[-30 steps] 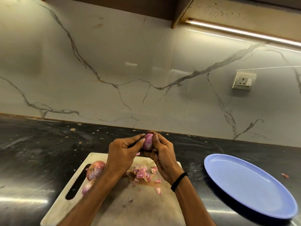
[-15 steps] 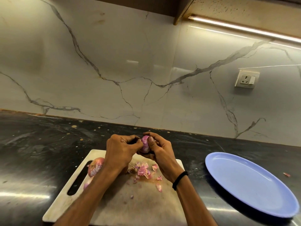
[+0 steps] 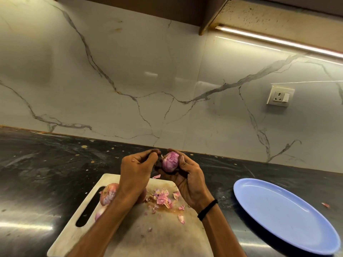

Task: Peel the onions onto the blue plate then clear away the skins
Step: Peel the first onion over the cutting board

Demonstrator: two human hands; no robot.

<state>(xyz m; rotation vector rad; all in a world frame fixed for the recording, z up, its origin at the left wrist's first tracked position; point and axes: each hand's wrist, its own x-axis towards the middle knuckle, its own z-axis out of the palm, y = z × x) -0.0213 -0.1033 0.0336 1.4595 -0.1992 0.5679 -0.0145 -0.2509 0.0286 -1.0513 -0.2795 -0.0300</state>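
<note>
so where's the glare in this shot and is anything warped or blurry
Head view: the strip light blows out and throws bright streaks on the black counter. Head view: the wide lens bows the counter's back edge and stretches the blue plate. Head view: the onion in the right hand is fairly sharp, and the left hand looks slightly soft.

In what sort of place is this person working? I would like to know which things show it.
Most likely a home kitchen. A dark stone counter meets a marble-look backsplash with a wall socket, a light strip runs under the cabinet, and a cutting board carries onions and loose skins.
</note>
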